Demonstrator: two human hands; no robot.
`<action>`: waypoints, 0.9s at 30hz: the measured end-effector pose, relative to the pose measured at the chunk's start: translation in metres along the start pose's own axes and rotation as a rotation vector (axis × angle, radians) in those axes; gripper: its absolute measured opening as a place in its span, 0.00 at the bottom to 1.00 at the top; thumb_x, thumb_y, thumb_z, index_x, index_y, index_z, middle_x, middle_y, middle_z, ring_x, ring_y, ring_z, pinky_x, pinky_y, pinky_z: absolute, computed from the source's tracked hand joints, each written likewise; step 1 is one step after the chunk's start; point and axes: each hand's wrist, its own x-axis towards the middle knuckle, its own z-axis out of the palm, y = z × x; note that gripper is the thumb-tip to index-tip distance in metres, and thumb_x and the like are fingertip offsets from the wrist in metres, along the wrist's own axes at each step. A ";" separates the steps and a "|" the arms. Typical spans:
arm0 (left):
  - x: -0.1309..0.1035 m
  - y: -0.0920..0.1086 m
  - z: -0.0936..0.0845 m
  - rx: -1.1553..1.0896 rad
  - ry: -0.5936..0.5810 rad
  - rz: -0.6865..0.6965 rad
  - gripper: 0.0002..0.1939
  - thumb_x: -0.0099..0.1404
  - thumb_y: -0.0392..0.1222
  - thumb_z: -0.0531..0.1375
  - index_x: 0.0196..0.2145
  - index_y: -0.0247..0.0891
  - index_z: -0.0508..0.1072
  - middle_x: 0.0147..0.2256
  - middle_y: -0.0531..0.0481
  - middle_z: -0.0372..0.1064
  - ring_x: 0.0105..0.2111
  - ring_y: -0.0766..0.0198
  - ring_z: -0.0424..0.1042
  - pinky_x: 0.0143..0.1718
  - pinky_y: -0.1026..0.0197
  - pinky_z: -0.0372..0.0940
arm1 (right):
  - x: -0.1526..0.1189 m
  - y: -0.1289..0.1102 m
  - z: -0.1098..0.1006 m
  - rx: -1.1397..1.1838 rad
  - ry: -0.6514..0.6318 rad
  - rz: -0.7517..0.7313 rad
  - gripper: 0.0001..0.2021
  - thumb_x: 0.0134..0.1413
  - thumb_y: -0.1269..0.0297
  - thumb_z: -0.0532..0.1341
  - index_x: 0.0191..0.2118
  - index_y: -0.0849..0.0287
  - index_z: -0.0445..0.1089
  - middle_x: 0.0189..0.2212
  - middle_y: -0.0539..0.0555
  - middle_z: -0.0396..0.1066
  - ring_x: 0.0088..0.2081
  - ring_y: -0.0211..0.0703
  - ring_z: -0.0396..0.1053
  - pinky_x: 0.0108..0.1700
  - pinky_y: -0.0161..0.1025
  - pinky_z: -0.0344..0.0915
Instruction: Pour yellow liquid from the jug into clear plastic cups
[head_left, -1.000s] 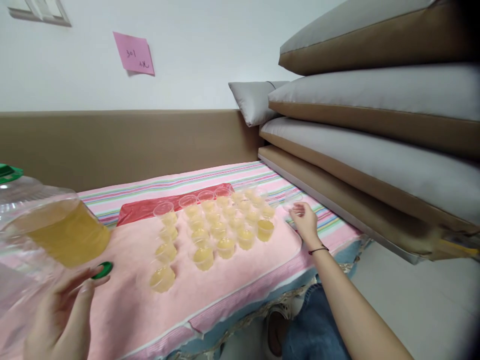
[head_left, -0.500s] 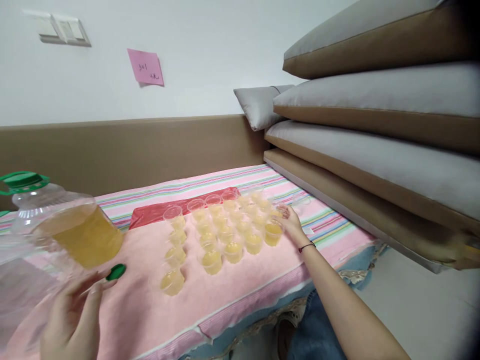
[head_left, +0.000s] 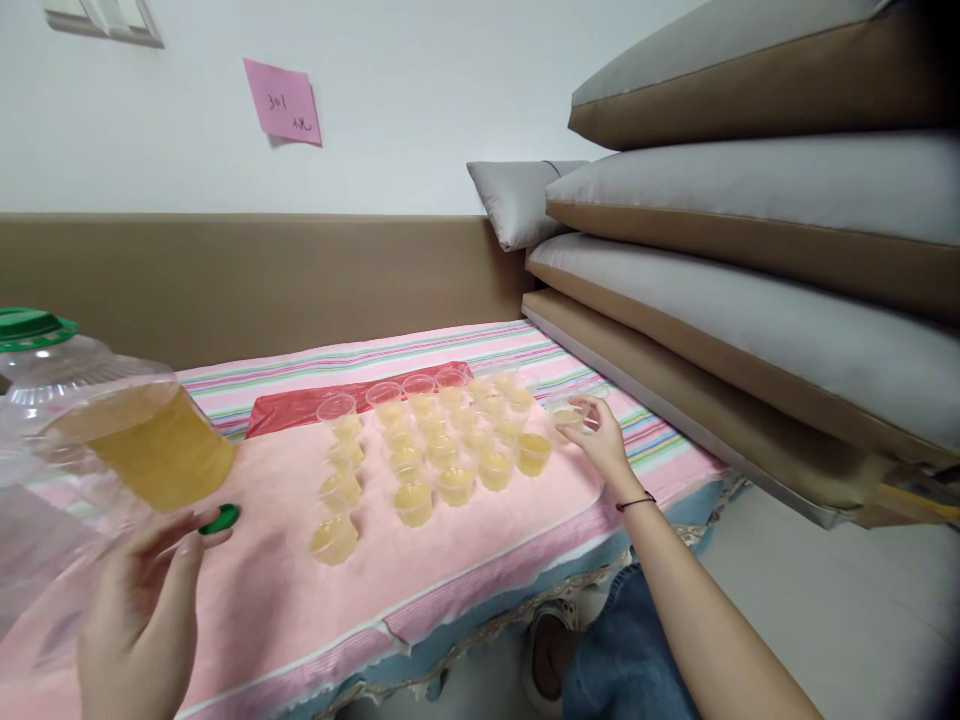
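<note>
At the lower left, my left hand [head_left: 146,605] has its fingers closed on a small green bottle cap [head_left: 220,518]. Just beyond it stands a big clear plastic jug [head_left: 169,455] with yellow liquid inside and a green collar at its top. Farther right, my right hand [head_left: 600,445] grips a clear plastic cup [head_left: 568,416] of yellow liquid by its side. Several similar cups [head_left: 414,502] stand in rows on the pink cloth [head_left: 285,600], left of that hand. A separate column of cups [head_left: 334,538] stands nearer the jug.
A red plastic bag [head_left: 300,408] lies flat behind the cups. Thick grey-and-brown cushions [head_left: 720,290] are stacked along the right side. A brown padded board [head_left: 300,290] runs along the wall at the back. The cloth's front edge drops toward the floor.
My right hand has moved right with the cup, which now stands out from the rows. My left hand keeps the green cap. The view has tilted slightly downward.
</note>
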 end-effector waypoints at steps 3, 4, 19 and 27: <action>-0.003 0.010 0.001 -0.046 -0.016 -0.093 0.17 0.60 0.55 0.60 0.43 0.45 0.70 0.41 0.47 0.74 0.40 0.50 0.75 0.52 0.37 0.66 | -0.002 -0.010 -0.005 -0.075 -0.027 -0.070 0.17 0.61 0.57 0.62 0.52 0.59 0.68 0.49 0.56 0.71 0.48 0.48 0.71 0.50 0.53 0.69; -0.004 0.012 0.001 -0.035 -0.014 -0.101 0.17 0.60 0.55 0.60 0.43 0.45 0.70 0.41 0.47 0.74 0.40 0.50 0.75 0.52 0.36 0.65 | -0.003 -0.012 -0.006 -0.097 -0.033 -0.091 0.17 0.61 0.56 0.62 0.52 0.59 0.68 0.49 0.55 0.71 0.48 0.48 0.71 0.50 0.53 0.69; -0.004 0.022 0.001 0.005 -0.016 -0.135 0.18 0.58 0.56 0.58 0.42 0.43 0.69 0.41 0.47 0.73 0.40 0.51 0.75 0.50 0.39 0.66 | -0.002 -0.033 -0.009 -0.352 -0.037 -0.306 0.19 0.56 0.54 0.64 0.49 0.58 0.68 0.46 0.55 0.70 0.50 0.50 0.67 0.52 0.55 0.64; -0.004 0.028 0.000 0.038 -0.020 -0.155 0.18 0.59 0.55 0.57 0.42 0.42 0.69 0.41 0.46 0.73 0.40 0.53 0.75 0.50 0.44 0.68 | -0.002 -0.037 -0.009 -0.371 -0.045 -0.296 0.21 0.42 0.66 0.62 0.47 0.52 0.69 0.44 0.56 0.73 0.50 0.59 0.65 0.53 0.57 0.61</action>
